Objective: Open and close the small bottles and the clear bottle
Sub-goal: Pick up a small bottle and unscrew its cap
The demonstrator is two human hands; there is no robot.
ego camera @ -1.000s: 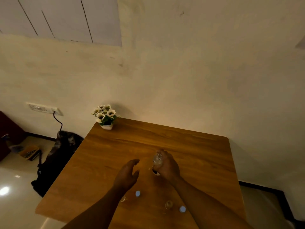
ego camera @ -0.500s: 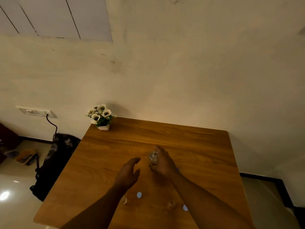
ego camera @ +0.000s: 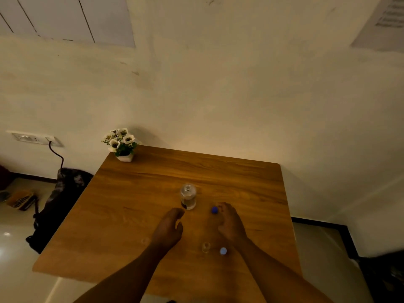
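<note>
Head view
Clear bottle (ego camera: 188, 196): stands upright on the counter (ego camera: 131, 204), long axis vertical, open neck pointing up; it sits near the middle of the wooden top, just beyond both hands.
Clear bottle look: transparent glass or plastic, rounded shoulders, a darker band low down; no cap on the neck.
Blue cap (ego camera: 214, 209): lies on the counter to the right of the clear bottle, touching or just beside the right fingers; which of the two I cannot tell.
Small bottle (ego camera: 206, 247): upright, tiny and see-through, mouth open upward, between the two forearms near the person's edge of the counter.
Pale cap (ego camera: 223, 251): round, light blue-white, just beside the small bottle on its right.
Second small bottle (ego camera: 145, 241): a faint clear shape just left of the left wrist; too dim to tell its state.
Left hand (ego camera: 169, 228): palm down, forearm reaching in from the lower left; fingers loosely curled and parted, holding nothing, tips near the base of the clear bottle but apart from it.
Right hand (ego camera: 229, 221): palm down, wrist low over the counter, fingers loosely bent toward the blue cap, not closed around it.
Flower pot (ego camera: 122, 144): white blooms at the far left corner of the counter, against the wall.
</note>
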